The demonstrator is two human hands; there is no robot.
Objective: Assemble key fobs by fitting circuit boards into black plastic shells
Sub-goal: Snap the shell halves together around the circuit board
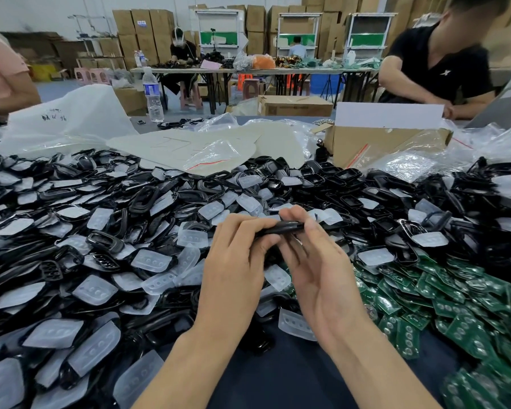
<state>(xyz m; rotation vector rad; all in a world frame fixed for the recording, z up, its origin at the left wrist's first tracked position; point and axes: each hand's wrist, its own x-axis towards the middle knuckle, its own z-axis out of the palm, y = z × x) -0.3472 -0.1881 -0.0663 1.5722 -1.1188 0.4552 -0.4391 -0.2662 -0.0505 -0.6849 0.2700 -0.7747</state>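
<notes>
Head view: left hand (pixel 236 255) and right hand (pixel 316 270) each pinch an end of one black shell (pixel 283 228), held edge-on at centre above the heap of loose shells (pixel 106 240). Circuit boards (pixel 425 296) lie at four o'clock. Uneven squeezing might seat a board crooked or drop the shell into the heap.

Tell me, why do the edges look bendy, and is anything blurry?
Head view: the wide lens bows the edges, so the stacked boxes lean; the black shell pinched by the left hand and right hand looks sharp; the person in black looks smeared; plastic bags glint.
</notes>
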